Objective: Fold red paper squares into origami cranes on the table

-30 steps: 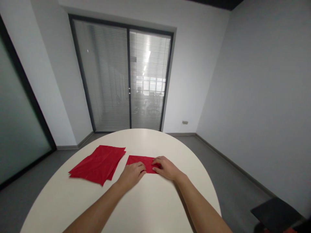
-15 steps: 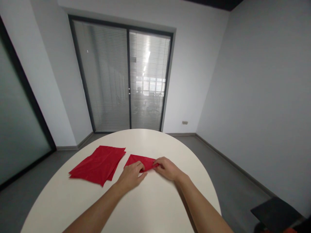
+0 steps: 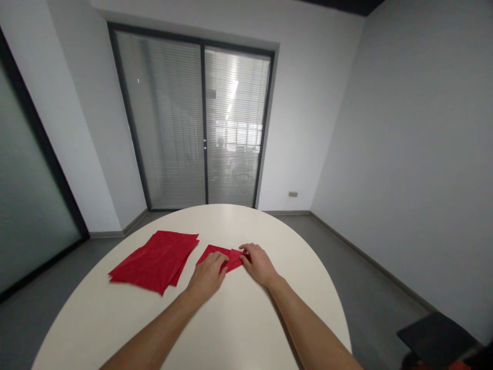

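A red folded sheet [image 3: 209, 251], thin like a napkin, lies flat on the table; I cannot tell whether it is paper or cloth. My left hand [image 3: 210, 270] rests on its near left part, fingers curled and pressed down on it. At the sheet's right end is my right hand [image 3: 259, 263], its fingers bent round that end. Red material shows between the right thumb and forefinger, which stand slightly apart. A turned-over flap lies between the hands. Both hands cover parts of the sheet.
To the left lies a loose stack of larger red sheets [image 3: 154, 262], creased and unevenly laid. Everything rests on a round cream table [image 3: 239, 329]. Behind it is a glazed partition with blinds [image 3: 177, 128]. A dark flat object [image 3: 437, 336] sits at lower right, beyond the table.
The right end of the red sheet has been folded over toward the left and lies as a flap. My right hand has shifted slightly left, and its pinch has loosened.
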Available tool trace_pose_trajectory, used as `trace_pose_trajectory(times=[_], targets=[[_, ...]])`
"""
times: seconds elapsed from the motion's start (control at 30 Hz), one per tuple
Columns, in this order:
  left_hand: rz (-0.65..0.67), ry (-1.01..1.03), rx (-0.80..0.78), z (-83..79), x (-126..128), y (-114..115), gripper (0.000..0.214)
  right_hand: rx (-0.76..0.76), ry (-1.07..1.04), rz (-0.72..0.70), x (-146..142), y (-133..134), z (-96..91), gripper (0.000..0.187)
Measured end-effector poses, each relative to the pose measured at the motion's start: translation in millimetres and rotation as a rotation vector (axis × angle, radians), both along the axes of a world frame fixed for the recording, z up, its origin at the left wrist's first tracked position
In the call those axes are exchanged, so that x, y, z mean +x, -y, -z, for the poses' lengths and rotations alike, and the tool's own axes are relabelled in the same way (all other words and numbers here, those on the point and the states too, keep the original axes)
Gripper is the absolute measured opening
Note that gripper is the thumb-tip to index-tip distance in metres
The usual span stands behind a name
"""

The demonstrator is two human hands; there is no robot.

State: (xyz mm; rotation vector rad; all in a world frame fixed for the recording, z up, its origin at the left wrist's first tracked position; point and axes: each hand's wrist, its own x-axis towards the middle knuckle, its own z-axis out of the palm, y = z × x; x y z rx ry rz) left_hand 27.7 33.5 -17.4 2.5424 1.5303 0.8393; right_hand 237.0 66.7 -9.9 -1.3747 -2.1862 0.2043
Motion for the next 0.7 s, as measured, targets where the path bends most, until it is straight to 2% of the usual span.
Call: trace_pose_trajectory(times=[0.1,0.17,0.27,0.37,0.47,0.6,0.7], targets=[[0.032,-0.007,0.010,1.4,1,0,0.026,0.043,0.066,-0.036,-8,8,-6.1,0.030],[0.035,-0.005,0.018,3.6,1,-1,0.028,0.036,0.081,-0.112,-15,16,-6.4,0.036],[0.021,0.014,0.023,8.1,-1,-5,0.029,-0.068,0.127,-0.223,-21,25,0.4,0.050],[0.021,0.028,0.010,10.3,-3,-6,0.029,-0.214,0.191,-0.213,-19,25,7.7,0.061],[0.069,0.002,0.006,6.2,-5,-1,0.027,-0.267,0.227,-0.137,-11,18,8.4,0.063],[0.197,-0.044,0.002,-5.6,-5,9,0.025,-0.164,0.224,-0.053,-3,13,2.4,0.055],[0.237,-0.039,-0.011,-11.6,-6,13,0.026,-0.037,0.156,-0.148,-3,17,-2.8,0.050]])
